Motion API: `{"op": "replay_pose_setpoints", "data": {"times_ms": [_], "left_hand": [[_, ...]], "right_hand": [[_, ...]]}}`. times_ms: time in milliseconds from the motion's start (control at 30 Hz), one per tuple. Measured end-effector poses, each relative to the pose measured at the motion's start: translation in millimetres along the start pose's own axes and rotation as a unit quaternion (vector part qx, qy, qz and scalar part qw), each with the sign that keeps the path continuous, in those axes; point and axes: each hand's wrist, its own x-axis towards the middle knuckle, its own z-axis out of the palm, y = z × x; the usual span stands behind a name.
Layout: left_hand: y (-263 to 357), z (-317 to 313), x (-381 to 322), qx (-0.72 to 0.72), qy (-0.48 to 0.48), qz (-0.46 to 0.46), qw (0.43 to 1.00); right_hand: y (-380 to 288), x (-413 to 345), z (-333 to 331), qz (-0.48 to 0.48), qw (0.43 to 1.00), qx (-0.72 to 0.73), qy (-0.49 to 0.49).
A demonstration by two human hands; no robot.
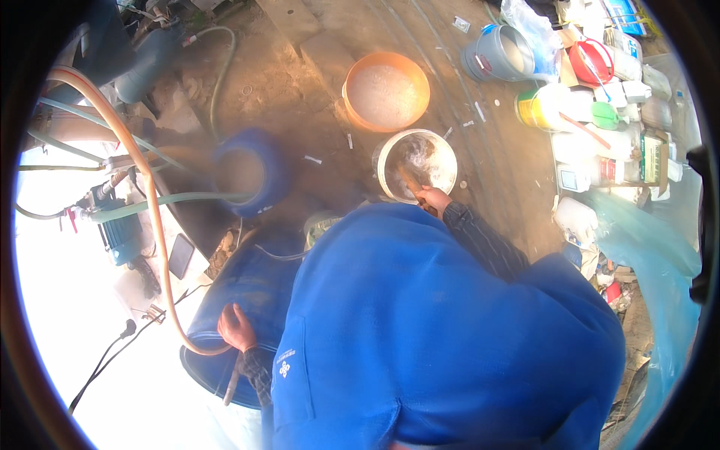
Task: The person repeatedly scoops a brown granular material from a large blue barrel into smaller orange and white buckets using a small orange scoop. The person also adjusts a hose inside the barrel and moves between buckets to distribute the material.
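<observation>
My right hand [434, 198] grips a wooden stick [411, 181], whose far end reaches into a white bucket [381, 180] streaked with white liquid or foam inside. At the rim of a large blue plastic barrel [256, 281] is my left hand [236, 327], its fingers curled; whether it grips the rim cannot be told. Beside that hand, an orange hose [147, 174] runs over the rim into the barrel. A pale rod or pipe [230, 388] shows below my left wrist. Just beyond the white bucket stands an orange tub [419, 90] of pale, frothy liquid.
A second blue barrel [278, 174] holds cloudy liquid, with a green hose [185, 198] leading in from an electric pump [117, 233]. A phone [181, 256] lies left. At right are a grey bucket [478, 59], a red basket [585, 64], several jugs and plastic sheeting [647, 242].
</observation>
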Motion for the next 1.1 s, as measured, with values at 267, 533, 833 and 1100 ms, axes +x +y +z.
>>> {"op": "replay_pose_setpoints", "data": {"times_ms": [267,533,833,1100], "left_hand": [[9,-3,1,-0.016,-0.003,-0.007,1.000],[7,-3,1,-0.008,0.010,0.004,1.000],[6,-2,-1,-0.017,0.011,-0.004,1.000],[4,0,0,-0.003,0.011,-0.004,1.000]], "right_hand": [[59,26,-83,-0.171,0.943,-0.260,-0.117],[45,25,-155,0.069,0.961,-0.257,-0.078],[-78,34,-194,0.008,0.883,-0.468,0.034],[-108,24,-78,-0.147,0.804,-0.575,-0.042]]}}
